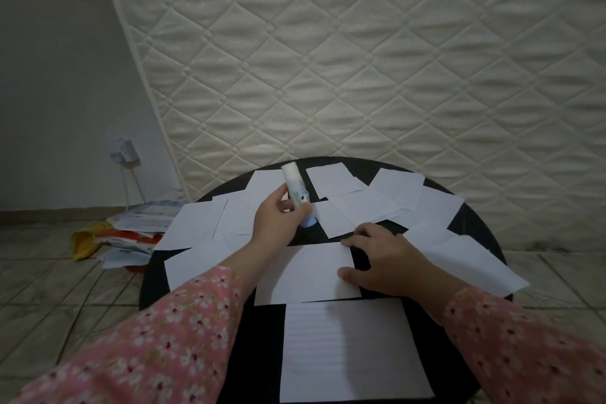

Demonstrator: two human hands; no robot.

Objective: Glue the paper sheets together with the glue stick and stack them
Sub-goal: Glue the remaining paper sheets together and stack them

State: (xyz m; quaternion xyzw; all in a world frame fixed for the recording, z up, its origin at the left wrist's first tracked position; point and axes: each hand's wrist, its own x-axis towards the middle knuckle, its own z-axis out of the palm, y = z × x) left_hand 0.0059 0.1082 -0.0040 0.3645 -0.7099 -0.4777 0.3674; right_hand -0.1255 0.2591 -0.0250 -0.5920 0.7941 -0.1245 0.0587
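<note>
My left hand (278,220) grips a white glue stick (296,193) above the middle of the round black table (472,226), its capped end pointing up and away. My right hand (383,259) rests on the right edge of a white paper sheet (308,272) lying in front of me, thumb and fingers on the paper. A larger lined sheet (351,351) lies nearer to me. Several more white sheets (393,200) are spread over the far half of the table.
A quilted mattress (360,59) leans against the wall behind the table. On the tiled floor to the left lies a heap of papers and coloured bags (131,233). A wall socket with a cable (123,151) is on the left wall.
</note>
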